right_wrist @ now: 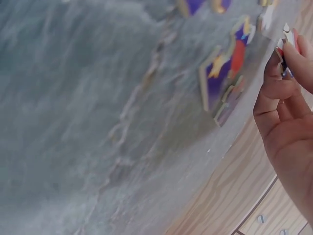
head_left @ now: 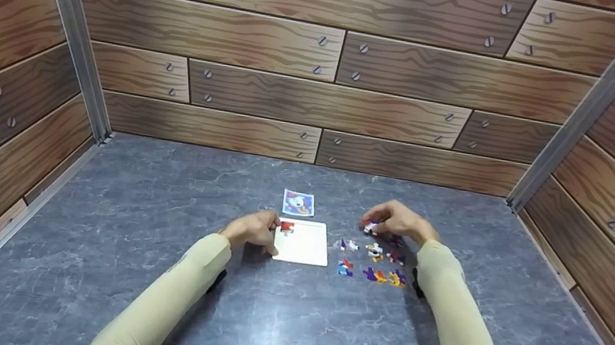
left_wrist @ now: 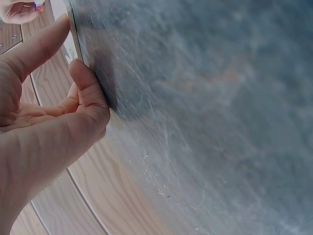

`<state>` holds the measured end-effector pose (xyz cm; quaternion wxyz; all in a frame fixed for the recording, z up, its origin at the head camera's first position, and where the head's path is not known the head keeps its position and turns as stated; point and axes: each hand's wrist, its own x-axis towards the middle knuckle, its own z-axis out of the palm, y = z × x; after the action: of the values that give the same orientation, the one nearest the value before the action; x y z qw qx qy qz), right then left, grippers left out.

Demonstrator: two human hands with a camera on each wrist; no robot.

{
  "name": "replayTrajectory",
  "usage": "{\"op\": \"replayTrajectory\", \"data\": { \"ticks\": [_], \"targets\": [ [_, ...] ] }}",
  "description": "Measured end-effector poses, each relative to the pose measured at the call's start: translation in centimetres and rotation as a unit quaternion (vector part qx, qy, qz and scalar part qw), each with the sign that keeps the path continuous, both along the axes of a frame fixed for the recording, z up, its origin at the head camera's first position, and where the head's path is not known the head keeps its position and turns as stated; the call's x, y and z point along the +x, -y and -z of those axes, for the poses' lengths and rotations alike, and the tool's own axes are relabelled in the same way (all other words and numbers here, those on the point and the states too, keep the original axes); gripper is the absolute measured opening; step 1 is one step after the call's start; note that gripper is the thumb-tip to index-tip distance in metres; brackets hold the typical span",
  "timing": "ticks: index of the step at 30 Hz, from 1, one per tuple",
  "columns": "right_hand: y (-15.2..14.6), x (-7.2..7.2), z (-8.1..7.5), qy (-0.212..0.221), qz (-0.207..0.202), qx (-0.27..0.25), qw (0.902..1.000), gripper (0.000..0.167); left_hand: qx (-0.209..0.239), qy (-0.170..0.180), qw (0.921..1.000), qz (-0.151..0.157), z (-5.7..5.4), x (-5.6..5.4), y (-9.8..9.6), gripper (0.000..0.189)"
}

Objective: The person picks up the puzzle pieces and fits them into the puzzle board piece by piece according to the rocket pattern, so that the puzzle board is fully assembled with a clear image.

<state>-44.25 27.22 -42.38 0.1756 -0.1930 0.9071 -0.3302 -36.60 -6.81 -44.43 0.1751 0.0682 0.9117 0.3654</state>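
Note:
A white puzzle board lies flat, with a red puzzle piece in its upper left corner. My left hand rests at the board's left edge, thumb and fingertips apart and touching it; the left wrist view shows the other fingers loosely bent. To the right, my right hand pinches a small puzzle piece with white, red and dark parts between thumb and fingers. Below that hand lie several loose pieces, among them a white and yellow piece and a red and blue piece.
Behind the board lies a picture card with a white cartoon figure on blue. The grey marbled table is enclosed by wood-patterned walls. A purple and orange piece lies at the near side of the loose pieces.

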Motion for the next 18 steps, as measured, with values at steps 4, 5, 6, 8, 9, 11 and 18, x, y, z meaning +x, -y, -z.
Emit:
{"op": "replayTrajectory", "data": {
  "ticks": [4,5,6,8,9,11,18],
  "targets": [
    [0.4,0.1,-0.4,0.007,0.025,-0.006,0.9996,0.031,-0.004,0.004,1.0,-0.002,-0.1,0.0,0.0,0.056],
    [0.5,0.2,-0.4,0.008,0.028,-0.006,0.9996,0.031,-0.005,0.004,1.0,-0.003,-0.1,0.0,0.0,0.056],
    [0.6,0.2,-0.4,0.01,0.027,-0.006,0.9996,0.031,-0.005,0.004,1.0,-0.003,-0.1,0.0,0.0,0.056],
    [0.9,0.3,-0.4,0.011,0.019,-0.005,0.9998,0.031,-0.007,0.002,1.0,-0.003,0.0,0.0,0.0,0.056],
    [1.0,0.3,-0.3,0.012,0.017,-0.005,0.9998,0.031,-0.008,0.001,1.0,-0.002,-0.1,0.0,0.0,0.056],
    [1.3,0.4,-0.3,0.011,0.01,-0.006,0.9999,0.031,-0.009,-0.001,1.0,-0.002,-0.1,0.0,-0.1,0.056],
    [2.2,0.7,-0.4,0.021,-0.01,-0.023,0.9995,0.028,0.01,-0.013,0.9999,-0.002,0.1,0.1,0.0,0.053]
  ]
}}
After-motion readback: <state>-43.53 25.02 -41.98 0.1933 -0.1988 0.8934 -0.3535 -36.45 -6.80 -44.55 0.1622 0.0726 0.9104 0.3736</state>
